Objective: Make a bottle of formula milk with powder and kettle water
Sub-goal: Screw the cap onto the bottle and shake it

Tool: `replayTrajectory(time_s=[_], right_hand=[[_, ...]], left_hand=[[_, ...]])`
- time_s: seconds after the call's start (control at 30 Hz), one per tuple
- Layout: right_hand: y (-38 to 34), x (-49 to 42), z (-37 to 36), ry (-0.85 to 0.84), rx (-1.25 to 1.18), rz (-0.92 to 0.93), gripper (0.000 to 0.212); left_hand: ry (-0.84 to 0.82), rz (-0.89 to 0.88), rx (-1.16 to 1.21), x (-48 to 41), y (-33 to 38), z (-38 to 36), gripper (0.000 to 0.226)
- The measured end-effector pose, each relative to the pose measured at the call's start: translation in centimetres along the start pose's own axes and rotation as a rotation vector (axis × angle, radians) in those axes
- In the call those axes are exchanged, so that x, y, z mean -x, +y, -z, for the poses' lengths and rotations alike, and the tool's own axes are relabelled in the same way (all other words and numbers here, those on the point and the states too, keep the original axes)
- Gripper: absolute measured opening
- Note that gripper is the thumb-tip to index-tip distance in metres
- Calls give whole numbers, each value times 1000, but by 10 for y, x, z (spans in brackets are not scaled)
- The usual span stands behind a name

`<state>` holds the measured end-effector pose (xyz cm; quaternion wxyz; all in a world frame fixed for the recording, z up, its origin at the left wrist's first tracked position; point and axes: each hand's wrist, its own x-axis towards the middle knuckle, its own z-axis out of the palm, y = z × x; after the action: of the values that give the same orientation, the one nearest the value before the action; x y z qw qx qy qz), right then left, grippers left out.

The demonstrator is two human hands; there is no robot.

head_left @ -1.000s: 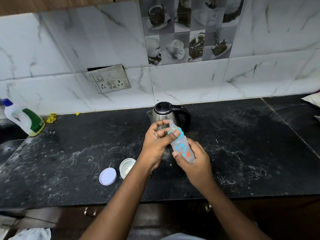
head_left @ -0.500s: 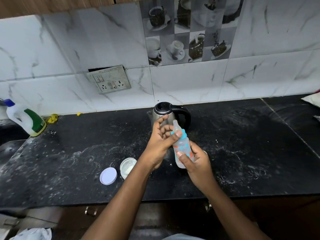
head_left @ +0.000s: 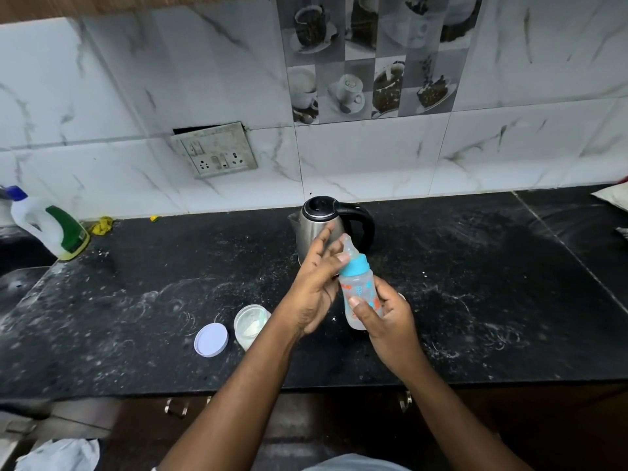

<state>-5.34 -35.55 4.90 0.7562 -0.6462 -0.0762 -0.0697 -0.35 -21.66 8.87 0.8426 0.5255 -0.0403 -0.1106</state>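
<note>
home kitchen, black stone counter (head_left: 475,300), marble-look wall tiles (head_left: 373,158), steel kettle (head_left: 319,229), wall socket (head_left: 214,154)

Bare hands (head_left: 314,294) and forearms (head_left: 238,385); pale grey garment (head_left: 353,464) below

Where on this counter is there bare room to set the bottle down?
Widest free patch: the counter right of the kettle and the right hand, which holds the bottle. Another lies between the detergent bottle and the white lid. Crowded mid-counter: that lid, powder jar, left hand and kettle.
</note>
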Motion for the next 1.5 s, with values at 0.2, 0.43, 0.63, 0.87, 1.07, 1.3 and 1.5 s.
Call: replayTrajectory(time_s=[0.2, 0.43, 0.63, 0.87, 1.07, 1.3, 1.5], right_hand=[[0, -1, 1, 4, -11, -1, 38], [1, -2, 2, -9, -51, -9, 43], [9, -4, 9, 13, -55, -21, 46], [10, -5, 10, -25, -150, -83, 50], [11, -9, 17, -105, -388, -314, 51], [12, -8, 7, 66, 74, 24, 43], [4, -5, 9, -70, -164, -105, 48]], left_hand=[[-66, 33, 18, 0, 2, 4, 62], [22, 52, -135, -1, -4, -1, 38], [-135, 90, -99, -3, 1, 9, 44], [-93, 78, -89, -3, 1, 4, 26], [-163, 89, -60, -4, 4, 6, 18], [-101, 74, 7, -5, -7, 3, 37], [-176, 75, -35, -3, 0, 7, 27]])
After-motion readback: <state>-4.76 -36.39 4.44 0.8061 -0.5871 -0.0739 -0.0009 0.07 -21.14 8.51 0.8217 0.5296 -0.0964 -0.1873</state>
